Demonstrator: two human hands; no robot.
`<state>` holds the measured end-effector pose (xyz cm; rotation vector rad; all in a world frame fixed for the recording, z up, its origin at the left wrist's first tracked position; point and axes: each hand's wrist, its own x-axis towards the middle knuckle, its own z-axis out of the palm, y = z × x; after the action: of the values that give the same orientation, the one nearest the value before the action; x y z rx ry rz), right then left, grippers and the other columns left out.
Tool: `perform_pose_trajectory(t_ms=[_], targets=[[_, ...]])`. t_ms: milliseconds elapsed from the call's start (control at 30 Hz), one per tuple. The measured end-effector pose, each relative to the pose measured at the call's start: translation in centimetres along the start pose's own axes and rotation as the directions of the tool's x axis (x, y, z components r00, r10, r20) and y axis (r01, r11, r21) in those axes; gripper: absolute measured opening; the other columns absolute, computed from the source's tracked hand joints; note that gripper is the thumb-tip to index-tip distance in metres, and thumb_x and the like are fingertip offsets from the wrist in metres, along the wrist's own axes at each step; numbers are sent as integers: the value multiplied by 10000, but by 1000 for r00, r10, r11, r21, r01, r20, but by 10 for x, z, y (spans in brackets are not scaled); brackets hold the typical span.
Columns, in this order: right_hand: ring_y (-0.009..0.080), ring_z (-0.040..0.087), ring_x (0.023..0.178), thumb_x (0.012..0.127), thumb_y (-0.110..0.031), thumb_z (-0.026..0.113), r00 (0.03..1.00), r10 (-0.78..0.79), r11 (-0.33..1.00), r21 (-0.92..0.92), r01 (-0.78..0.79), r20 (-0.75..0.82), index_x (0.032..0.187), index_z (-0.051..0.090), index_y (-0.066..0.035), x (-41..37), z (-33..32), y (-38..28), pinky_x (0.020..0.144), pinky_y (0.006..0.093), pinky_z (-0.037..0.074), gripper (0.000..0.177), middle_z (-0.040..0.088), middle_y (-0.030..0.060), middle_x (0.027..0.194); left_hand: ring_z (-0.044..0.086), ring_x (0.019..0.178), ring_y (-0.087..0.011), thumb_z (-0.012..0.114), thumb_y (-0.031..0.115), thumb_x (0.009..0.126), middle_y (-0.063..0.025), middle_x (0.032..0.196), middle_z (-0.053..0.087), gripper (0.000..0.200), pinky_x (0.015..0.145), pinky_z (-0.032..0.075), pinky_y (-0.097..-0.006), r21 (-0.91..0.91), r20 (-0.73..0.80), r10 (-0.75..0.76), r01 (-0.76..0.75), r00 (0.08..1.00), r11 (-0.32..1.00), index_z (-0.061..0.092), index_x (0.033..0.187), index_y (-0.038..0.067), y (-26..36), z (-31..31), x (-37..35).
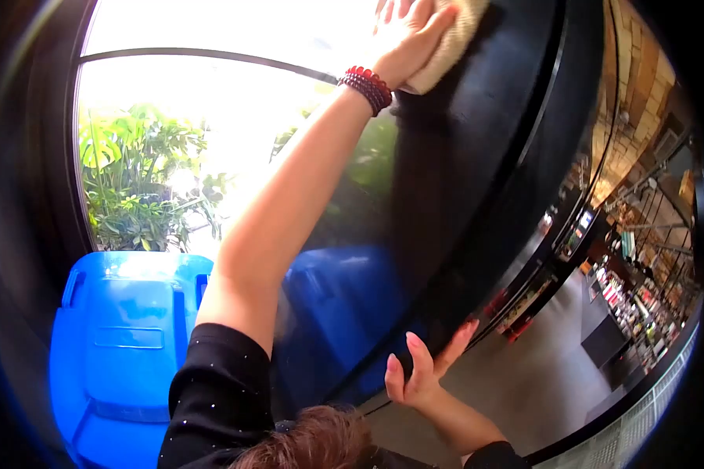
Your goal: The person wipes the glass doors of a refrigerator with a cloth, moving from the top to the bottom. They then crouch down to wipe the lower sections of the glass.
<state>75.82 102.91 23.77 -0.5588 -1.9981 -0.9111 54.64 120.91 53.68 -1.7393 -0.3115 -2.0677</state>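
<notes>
My left hand (409, 47) is raised high against a dark glossy panel (477, 117), pressing a pale yellow cloth (452, 48) flat on it. Its fingertips run up to the top edge of the picture, and red and dark bead bracelets (367, 88) circle the wrist. Lower down on the right, my right hand (422, 379) has its fingers spread and holds nothing. It is close to the panel's lower edge; whether it touches is hard to tell.
A blue lidded bin (129, 313) stands at the lower left, mirrored in the panel. Behind it, bright window glass shows green plants (145, 172). At right, beyond a grey floor (516, 383), shelves packed with small items (641, 305) stand. Hair (313, 442) shows at the bottom.
</notes>
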Motion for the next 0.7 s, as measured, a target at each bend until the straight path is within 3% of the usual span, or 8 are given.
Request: perform_pose_trajectory(t_ms=[33, 100, 167, 233, 367, 500, 567, 700], targets=[[602, 33, 1338, 854, -204, 534, 1000, 3, 1000, 5, -3, -8, 1287, 436, -32, -1, 1, 0, 1062, 672, 58, 476, 15, 406, 1457, 307, 1299, -340, 420, 437, 957, -183, 1393, 380, 532, 1102, 215, -408, -124, 109, 71, -58, 991, 991, 438, 1353, 83, 19, -1, 6], [592, 94, 1336, 844, -224, 554, 1000, -11, 1000, -13, 11, -23, 1284, 452, -27, -1, 3, 2, 1062, 671, 97, 493, 52, 396, 1461, 123, 1410, -402, 397, 391, 987, -248, 1516, 173, 610, 1150, 108, -440, -28, 197, -132, 140, 971, 990, 279, 1445, 6, 73, -3, -27], [490, 251, 1342, 822, -267, 585, 980, 53, 998, 25, -49, -191, 1216, 625, -143, -1, 13, 1, 1073, 610, 194, 416, 260, 296, 1461, 119, 1411, -405, 434, 344, 979, -258, 1508, 188, 596, 1144, 121, -449, 16, 175, -78, 77, 981, 997, 280, 1446, 6, 100, -14, -57], [488, 324, 1306, 811, -247, 615, 964, 80, 995, 71, -64, -254, 1248, 557, -50, -2, 16, 0, 1064, 611, 217, 483, 366, 299, 1399, 187, 1402, -328, 407, 425, 963, -171, 1495, 278, 587, 1135, 148, -392, -115, 133, 14, 1, 991, 993, 364, 1417, 56, 118, -23, -92], [476, 366, 1286, 793, -270, 635, 962, 130, 985, 144, -97, -241, 1266, 489, 27, -2, 13, -2, 1069, 600, 215, 577, 430, 287, 1352, 84, 1416, -441, 576, 385, 839, -282, 1518, 125, 743, 1126, 106, -489, -113, 226, -165, 194, 960, 974, 314, 1459, 70, 170, -38, -170], [479, 389, 1255, 730, -300, 679, 982, 182, 812, 570, -124, -45, 1254, 462, 38, -21, 12, 3, 1051, 644, 178, 661, 451, 268, 1311, 91, 1403, -468, 641, 391, 787, -304, 1514, 92, 802, 1113, 100, -526, -83, 311, -153, 187, 938, 979, 337, 1443, 43, 221, -44, -187], [481, 370, 1268, 738, -219, 689, 924, 307, 778, 620, -106, -227, 1324, 363, 65, -26, 6, -11, 1065, 608, 181, 729, 447, 289, 1306, 112, 1392, -486, 682, 274, 780, -308, 1506, 106, 774, 1100, 141, -537, 151, 327, -126, 80, 937, 985, 341, 1444, 69, 231, -35, -178], [429, 332, 1321, 796, -149, 618, 965, 221, 849, 516, -119, -141, 1403, 252, 42, -51, -25, 2, 1091, 543, 163, 734, 403, 265, 1396, 262, 1369, -416, 683, 168, 817, -278, 1486, 206, 709, 1084, 294, -448, 385, 305, 24, -146, 952, 911, 349, 1436, 79, 228, -15, -129]])
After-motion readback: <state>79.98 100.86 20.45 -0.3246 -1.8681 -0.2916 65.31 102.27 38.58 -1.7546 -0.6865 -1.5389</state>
